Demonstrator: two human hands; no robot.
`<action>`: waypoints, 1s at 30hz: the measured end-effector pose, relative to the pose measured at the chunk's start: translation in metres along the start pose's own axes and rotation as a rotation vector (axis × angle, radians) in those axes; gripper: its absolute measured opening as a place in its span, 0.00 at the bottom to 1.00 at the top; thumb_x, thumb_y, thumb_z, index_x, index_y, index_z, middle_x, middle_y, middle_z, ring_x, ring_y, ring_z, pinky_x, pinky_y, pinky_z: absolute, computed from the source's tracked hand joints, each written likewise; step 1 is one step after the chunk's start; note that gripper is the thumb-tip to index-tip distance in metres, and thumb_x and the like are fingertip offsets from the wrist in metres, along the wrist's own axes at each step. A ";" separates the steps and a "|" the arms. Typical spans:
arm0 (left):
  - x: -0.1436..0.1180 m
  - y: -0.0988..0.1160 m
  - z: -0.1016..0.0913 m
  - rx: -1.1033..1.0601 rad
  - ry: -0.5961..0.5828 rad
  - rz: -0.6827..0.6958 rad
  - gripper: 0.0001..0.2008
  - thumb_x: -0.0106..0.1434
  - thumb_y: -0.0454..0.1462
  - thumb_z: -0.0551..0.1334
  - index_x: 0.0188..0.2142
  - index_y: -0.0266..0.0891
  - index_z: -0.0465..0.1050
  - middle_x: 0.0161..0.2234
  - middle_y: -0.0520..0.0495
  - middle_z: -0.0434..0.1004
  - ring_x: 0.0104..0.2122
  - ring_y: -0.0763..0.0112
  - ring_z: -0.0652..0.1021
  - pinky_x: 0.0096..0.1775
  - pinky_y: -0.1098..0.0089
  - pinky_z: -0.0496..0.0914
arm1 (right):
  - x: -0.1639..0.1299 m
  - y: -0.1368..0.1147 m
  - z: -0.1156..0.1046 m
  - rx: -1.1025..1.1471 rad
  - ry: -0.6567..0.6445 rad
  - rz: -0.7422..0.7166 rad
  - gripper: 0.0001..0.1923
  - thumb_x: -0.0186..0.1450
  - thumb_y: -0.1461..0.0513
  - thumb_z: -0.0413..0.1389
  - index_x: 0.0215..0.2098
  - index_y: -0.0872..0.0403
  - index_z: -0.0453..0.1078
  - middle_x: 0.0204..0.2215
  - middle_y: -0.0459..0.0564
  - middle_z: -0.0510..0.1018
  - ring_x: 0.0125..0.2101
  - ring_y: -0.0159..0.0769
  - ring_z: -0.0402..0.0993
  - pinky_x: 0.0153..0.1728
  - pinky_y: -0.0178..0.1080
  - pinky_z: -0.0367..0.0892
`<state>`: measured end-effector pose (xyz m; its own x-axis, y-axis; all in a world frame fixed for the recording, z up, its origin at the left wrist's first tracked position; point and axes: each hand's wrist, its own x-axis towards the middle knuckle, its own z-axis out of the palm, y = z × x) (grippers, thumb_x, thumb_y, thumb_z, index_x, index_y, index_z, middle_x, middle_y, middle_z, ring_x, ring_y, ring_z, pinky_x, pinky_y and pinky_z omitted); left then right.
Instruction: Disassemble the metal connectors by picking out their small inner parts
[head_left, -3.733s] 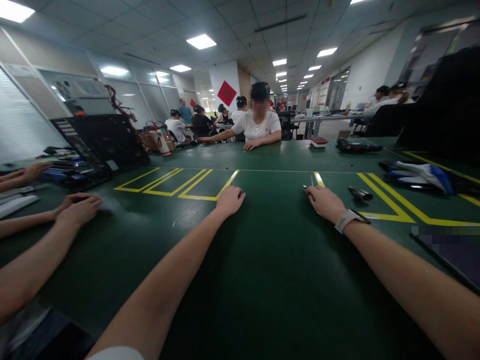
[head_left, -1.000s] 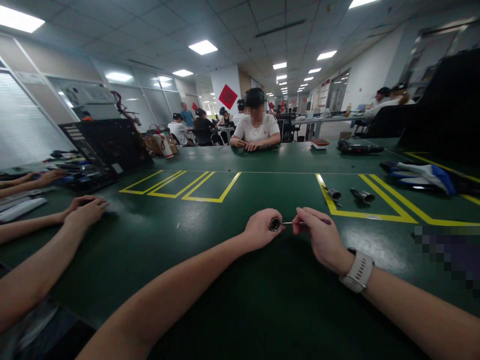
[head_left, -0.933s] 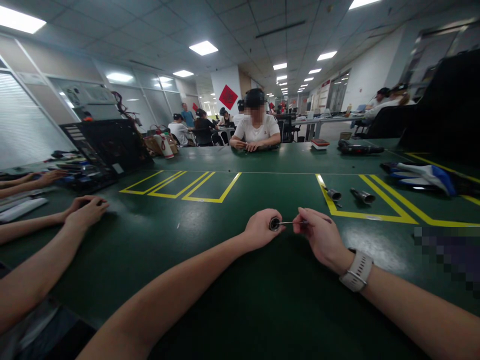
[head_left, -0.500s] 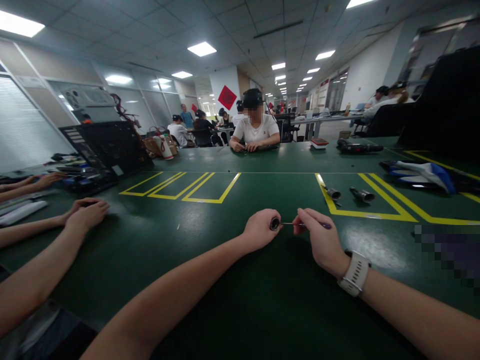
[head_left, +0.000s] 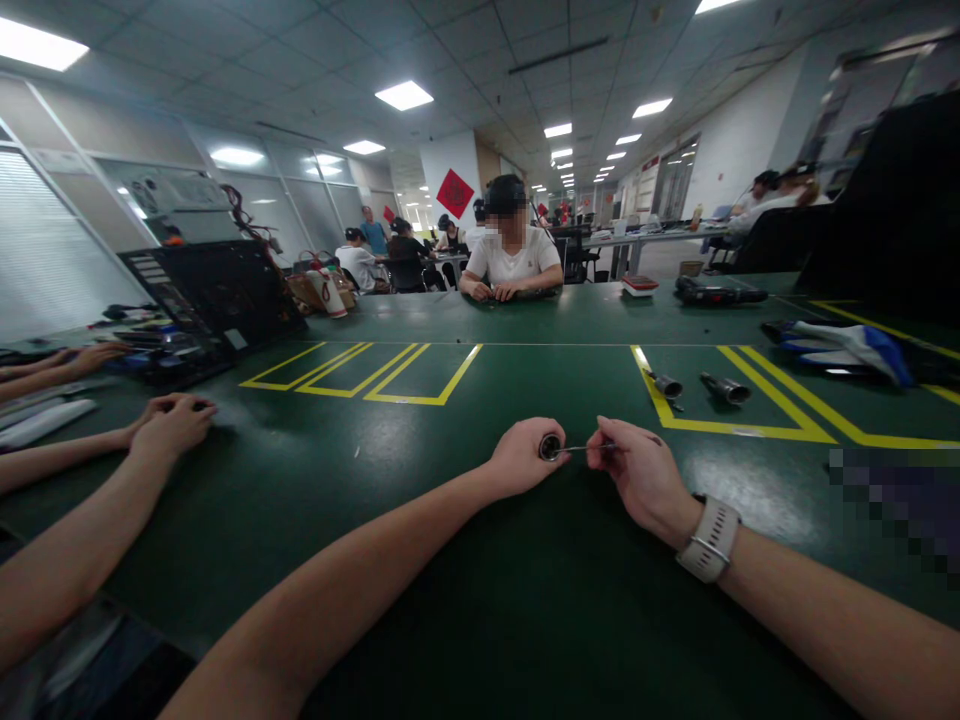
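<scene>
My left hand (head_left: 523,457) is closed around a short, dark metal cylinder (head_left: 549,447) with its round open end facing me. My right hand (head_left: 637,465), a pale watch at its wrist, pinches a thin screwdriver (head_left: 579,448). Its shaft points left and meets the cylinder's right side; the fingers and palm cover most of the handle. Both hands are just above the green table. Beyond my right hand, two similar metal parts, one on the left (head_left: 666,385) and one on the right (head_left: 725,389), lie inside a yellow tape outline.
Blue-and-white gloves (head_left: 855,350) lie at the right. Farther back are a black power tool (head_left: 718,292) and a small red-and-white box (head_left: 639,286). Another person's hands (head_left: 176,425) work at the left edge. Someone in a white shirt (head_left: 513,262) sits opposite. More yellow tape (head_left: 405,400) marks the green table (head_left: 420,520).
My right hand has turned slightly, its fingers rolling around the screwdriver, so less of the handle shows. My left hand and the metal cylinder stay almost in place.
</scene>
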<state>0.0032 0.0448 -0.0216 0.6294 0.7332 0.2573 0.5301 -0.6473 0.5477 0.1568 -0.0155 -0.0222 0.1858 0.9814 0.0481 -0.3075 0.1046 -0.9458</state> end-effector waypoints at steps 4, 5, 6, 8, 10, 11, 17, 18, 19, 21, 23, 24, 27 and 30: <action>-0.001 0.001 0.001 0.056 0.003 -0.007 0.04 0.54 0.36 0.61 0.29 0.37 0.68 0.29 0.51 0.69 0.30 0.72 0.70 0.31 0.72 0.63 | -0.002 -0.001 0.000 -0.004 0.029 -0.011 0.14 0.55 0.55 0.58 0.16 0.54 0.69 0.14 0.45 0.69 0.18 0.32 0.64 0.23 0.37 0.58; -0.002 0.002 0.001 0.090 0.003 -0.017 0.03 0.54 0.34 0.60 0.29 0.37 0.68 0.29 0.51 0.70 0.30 0.72 0.70 0.31 0.72 0.63 | -0.002 -0.001 0.000 -0.009 0.039 -0.016 0.14 0.55 0.56 0.58 0.16 0.54 0.69 0.14 0.44 0.69 0.17 0.31 0.63 0.23 0.37 0.58; -0.002 0.003 0.001 0.119 0.003 -0.027 0.02 0.53 0.33 0.60 0.30 0.38 0.68 0.29 0.51 0.70 0.31 0.71 0.70 0.31 0.71 0.63 | -0.001 -0.001 0.000 -0.013 0.049 -0.019 0.14 0.55 0.56 0.58 0.16 0.54 0.69 0.13 0.44 0.68 0.17 0.31 0.63 0.23 0.37 0.57; -0.002 0.004 0.002 0.152 0.001 -0.045 0.03 0.53 0.32 0.59 0.30 0.38 0.68 0.30 0.51 0.70 0.31 0.71 0.71 0.32 0.71 0.63 | 0.000 0.000 -0.001 -0.017 0.068 -0.023 0.14 0.56 0.56 0.57 0.15 0.54 0.68 0.12 0.43 0.68 0.16 0.30 0.62 0.22 0.36 0.56; -0.002 0.005 0.001 0.163 -0.001 -0.064 0.04 0.52 0.32 0.59 0.30 0.38 0.69 0.30 0.51 0.70 0.31 0.70 0.71 0.32 0.71 0.64 | 0.001 0.001 -0.002 -0.015 0.086 -0.025 0.15 0.56 0.57 0.57 0.15 0.53 0.68 0.12 0.43 0.67 0.16 0.30 0.62 0.21 0.36 0.55; -0.002 0.006 0.001 0.169 0.001 -0.073 0.04 0.52 0.33 0.60 0.30 0.38 0.69 0.30 0.51 0.70 0.31 0.70 0.71 0.31 0.71 0.63 | 0.002 0.001 -0.003 -0.013 0.095 -0.027 0.15 0.56 0.57 0.57 0.15 0.53 0.67 0.12 0.43 0.67 0.15 0.30 0.61 0.20 0.36 0.55; -0.003 0.006 0.001 0.166 0.031 -0.111 0.05 0.52 0.33 0.61 0.31 0.38 0.69 0.30 0.51 0.71 0.31 0.70 0.71 0.31 0.70 0.64 | 0.001 -0.002 -0.003 -0.006 0.138 -0.033 0.15 0.56 0.58 0.56 0.14 0.53 0.67 0.12 0.42 0.66 0.15 0.29 0.61 0.19 0.35 0.54; -0.002 0.005 0.001 0.157 0.035 -0.117 0.05 0.52 0.33 0.60 0.31 0.38 0.69 0.30 0.51 0.71 0.31 0.70 0.71 0.31 0.70 0.64 | 0.001 -0.002 -0.003 -0.006 0.144 -0.032 0.14 0.56 0.58 0.57 0.14 0.53 0.67 0.12 0.42 0.66 0.15 0.29 0.61 0.19 0.35 0.54; -0.002 0.004 0.001 0.150 0.038 -0.126 0.05 0.52 0.32 0.60 0.31 0.38 0.69 0.31 0.51 0.71 0.31 0.70 0.71 0.31 0.70 0.64 | 0.002 -0.002 -0.003 -0.006 0.149 -0.031 0.14 0.55 0.58 0.57 0.14 0.54 0.67 0.12 0.43 0.66 0.15 0.29 0.61 0.18 0.35 0.54; -0.001 0.002 0.001 0.131 0.041 -0.145 0.05 0.52 0.32 0.61 0.31 0.38 0.69 0.30 0.51 0.71 0.31 0.70 0.71 0.32 0.70 0.64 | 0.003 -0.001 -0.003 0.000 0.167 -0.030 0.14 0.55 0.58 0.57 0.14 0.54 0.67 0.11 0.43 0.66 0.14 0.29 0.60 0.17 0.35 0.54; 0.000 0.000 0.002 0.086 0.045 -0.160 0.05 0.52 0.32 0.61 0.30 0.38 0.69 0.29 0.51 0.70 0.30 0.71 0.71 0.32 0.71 0.64 | 0.005 0.002 -0.003 0.012 0.187 -0.032 0.14 0.54 0.58 0.57 0.14 0.54 0.66 0.11 0.42 0.65 0.13 0.28 0.60 0.17 0.34 0.53; 0.001 -0.001 0.002 0.053 0.056 -0.163 0.04 0.52 0.32 0.61 0.30 0.37 0.69 0.29 0.52 0.70 0.30 0.71 0.71 0.32 0.71 0.64 | 0.006 0.003 -0.004 0.021 0.194 -0.033 0.14 0.54 0.58 0.57 0.14 0.54 0.66 0.10 0.42 0.65 0.13 0.28 0.59 0.16 0.34 0.53; 0.002 -0.004 0.002 -0.061 0.134 -0.167 0.09 0.52 0.35 0.63 0.33 0.37 0.66 0.30 0.52 0.69 0.30 0.72 0.71 0.32 0.71 0.65 | 0.008 0.004 -0.006 0.051 0.192 -0.035 0.14 0.54 0.58 0.57 0.14 0.54 0.65 0.10 0.41 0.64 0.13 0.27 0.59 0.16 0.34 0.55; 0.002 -0.004 0.001 -0.131 0.159 -0.145 0.15 0.51 0.37 0.65 0.37 0.38 0.63 0.33 0.51 0.69 0.32 0.72 0.70 0.33 0.71 0.66 | 0.010 0.001 -0.007 0.075 0.176 -0.058 0.15 0.55 0.57 0.54 0.13 0.52 0.62 0.09 0.40 0.61 0.12 0.28 0.57 0.17 0.36 0.58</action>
<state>0.0027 0.0485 -0.0241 0.4496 0.8465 0.2851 0.5235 -0.5083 0.6837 0.1651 -0.0067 -0.0246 0.3640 0.9306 0.0387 -0.3593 0.1786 -0.9160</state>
